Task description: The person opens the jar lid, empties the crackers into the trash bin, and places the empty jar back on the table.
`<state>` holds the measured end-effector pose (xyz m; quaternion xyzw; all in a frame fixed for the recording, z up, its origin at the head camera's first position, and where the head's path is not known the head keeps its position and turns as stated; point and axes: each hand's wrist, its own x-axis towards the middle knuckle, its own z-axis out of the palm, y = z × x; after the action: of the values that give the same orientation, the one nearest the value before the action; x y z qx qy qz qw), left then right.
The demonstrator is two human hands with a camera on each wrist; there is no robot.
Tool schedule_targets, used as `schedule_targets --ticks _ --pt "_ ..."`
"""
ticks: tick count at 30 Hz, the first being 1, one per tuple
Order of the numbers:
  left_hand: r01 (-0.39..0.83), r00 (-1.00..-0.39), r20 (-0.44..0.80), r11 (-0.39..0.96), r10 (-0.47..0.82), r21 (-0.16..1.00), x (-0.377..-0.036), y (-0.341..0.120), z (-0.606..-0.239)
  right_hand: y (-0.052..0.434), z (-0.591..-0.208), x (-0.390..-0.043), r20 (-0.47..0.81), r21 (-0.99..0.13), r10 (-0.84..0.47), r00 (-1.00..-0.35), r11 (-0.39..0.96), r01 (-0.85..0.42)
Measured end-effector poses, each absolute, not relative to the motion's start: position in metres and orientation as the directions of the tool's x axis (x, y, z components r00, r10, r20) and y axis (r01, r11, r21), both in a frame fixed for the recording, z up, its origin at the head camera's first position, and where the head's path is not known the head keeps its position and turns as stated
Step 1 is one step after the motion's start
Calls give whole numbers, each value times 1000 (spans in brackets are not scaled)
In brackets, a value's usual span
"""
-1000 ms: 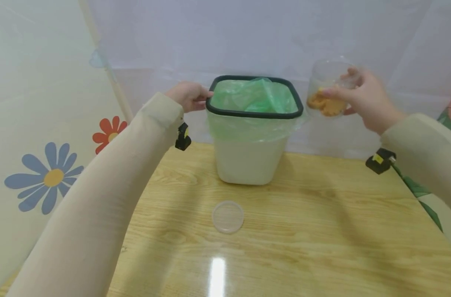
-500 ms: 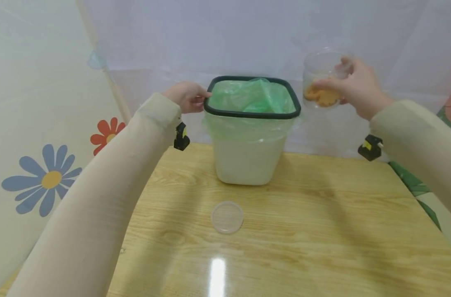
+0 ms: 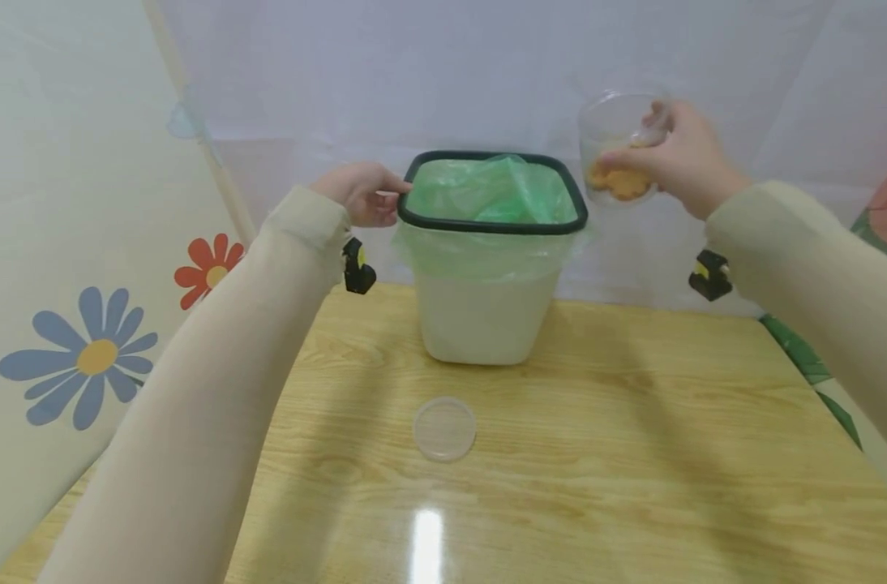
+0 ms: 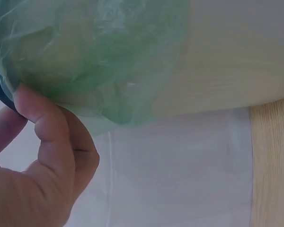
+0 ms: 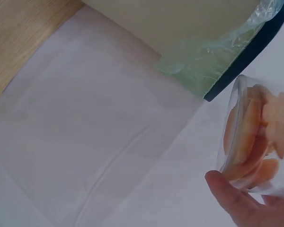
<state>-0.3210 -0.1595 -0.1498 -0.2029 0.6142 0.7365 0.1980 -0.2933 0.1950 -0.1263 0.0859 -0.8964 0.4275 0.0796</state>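
A white bin [image 3: 487, 316] with a black rim and a green bag liner [image 3: 498, 191] stands at the back of the wooden table. My left hand [image 3: 363, 193] grips the bin's left rim; in the left wrist view my thumb [image 4: 40, 118] presses the liner [image 4: 94, 56] there. My right hand [image 3: 677, 158] holds a clear plastic cup [image 3: 619, 146] with orange snack pieces [image 3: 619, 180], tilted, just above the bin's right rim. In the right wrist view the cup [image 5: 255, 137] hangs beside the black rim [image 5: 248, 59].
A clear round lid [image 3: 444, 428] lies flat on the table [image 3: 633, 454] in front of the bin. A white sheet hangs behind the bin. A flower-print panel [image 3: 93, 357] stands on the left, and the table's right edge runs close by.
My right hand has carried the cup up and to the left, closer to the bin's right rim. The left hand has stayed on the rim.
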Motion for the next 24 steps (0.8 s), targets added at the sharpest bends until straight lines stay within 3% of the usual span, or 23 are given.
schedule_targets --ticks 4,11,24 --pt "-555 -828 -558 -209 49 805 -322 -162 -150 190 -124 -301 231 -742 -100 -968 626 -242" --pt "-549 -828 -561 -255 31 796 -322 -164 -152 178 -120 -311 322 -546 -211 -923 755 -363" --pt "-518 -850 -527 -218 22 827 -323 -160 -154 170 -119 -317 396 -336 -308 -865 828 -448"
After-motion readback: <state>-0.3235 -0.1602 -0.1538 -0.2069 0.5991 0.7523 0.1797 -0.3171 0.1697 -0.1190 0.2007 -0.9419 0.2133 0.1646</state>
